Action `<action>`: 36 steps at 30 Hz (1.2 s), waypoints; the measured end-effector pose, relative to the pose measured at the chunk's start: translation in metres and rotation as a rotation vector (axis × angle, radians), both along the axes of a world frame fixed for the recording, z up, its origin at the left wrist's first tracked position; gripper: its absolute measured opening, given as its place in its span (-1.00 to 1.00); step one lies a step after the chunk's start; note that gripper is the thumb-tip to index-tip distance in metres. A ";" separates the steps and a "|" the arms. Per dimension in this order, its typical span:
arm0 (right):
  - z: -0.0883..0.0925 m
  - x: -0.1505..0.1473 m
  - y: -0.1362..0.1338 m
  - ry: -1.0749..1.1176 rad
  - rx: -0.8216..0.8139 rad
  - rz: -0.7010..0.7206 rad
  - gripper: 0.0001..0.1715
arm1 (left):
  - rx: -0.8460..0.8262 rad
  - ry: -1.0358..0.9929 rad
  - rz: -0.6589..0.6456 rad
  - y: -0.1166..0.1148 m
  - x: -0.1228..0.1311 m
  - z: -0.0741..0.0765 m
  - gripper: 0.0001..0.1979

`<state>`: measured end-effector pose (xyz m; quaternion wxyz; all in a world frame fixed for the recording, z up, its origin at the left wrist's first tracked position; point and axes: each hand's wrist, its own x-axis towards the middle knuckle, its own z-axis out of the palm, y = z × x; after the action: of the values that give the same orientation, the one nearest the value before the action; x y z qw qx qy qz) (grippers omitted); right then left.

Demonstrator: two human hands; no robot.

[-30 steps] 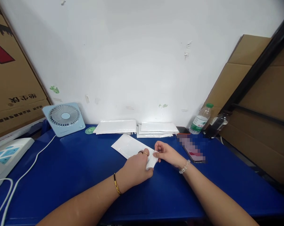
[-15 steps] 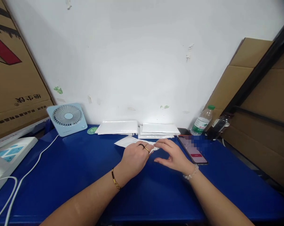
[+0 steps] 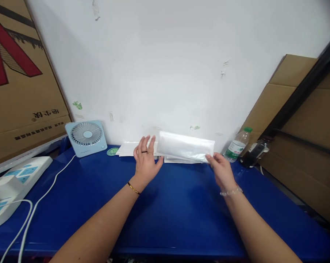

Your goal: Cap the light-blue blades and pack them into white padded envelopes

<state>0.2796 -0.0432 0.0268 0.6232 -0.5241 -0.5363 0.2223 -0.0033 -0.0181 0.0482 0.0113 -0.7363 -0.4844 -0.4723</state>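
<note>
A flat white padded mailer [image 3: 185,147] hangs in the air at the back of the table, slightly tilted down to the right. My right hand [image 3: 222,170] pinches its lower right corner between thumb and fingers. Near its left end, my left hand [image 3: 147,160] is open with fingers spread and thumb out, holding nothing. Behind the left hand lies a left stack of white mailers [image 3: 126,149] against the wall. A right stack [image 3: 178,160] shows only its lower edge, as the held mailer covers the rest.
A light blue fan [image 3: 87,137] stands at the back left, by a green round disc [image 3: 112,151]. A white power strip [image 3: 28,175] with cables lies at the left. A water bottle [image 3: 237,146] and a dark bottle [image 3: 255,152] stand at the right, before cardboard [image 3: 280,87].
The white mailer rose from low over the table and now spans flat before the wall. My left hand let go and opened, moving left; my right hand moved right and closed on a corner.
</note>
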 end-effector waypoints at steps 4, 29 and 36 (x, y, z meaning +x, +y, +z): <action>-0.002 0.037 0.040 -0.124 -0.286 -0.159 -0.66 | -0.320 -0.478 -0.170 0.028 -0.005 -0.024 -0.22; 0.000 -0.130 0.063 -1.393 -0.051 0.048 -0.63 | -0.982 -1.464 -0.387 0.049 -0.004 -0.039 -0.84; -0.007 -0.094 0.004 -1.014 0.041 0.239 -0.67 | -0.891 -1.535 -0.382 0.033 0.009 -0.037 -0.69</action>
<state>0.1859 -0.0393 0.0195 0.2653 -0.4887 -0.8311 -0.0004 0.0061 0.0152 0.0116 -0.6789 -0.2234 -0.3661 -0.5959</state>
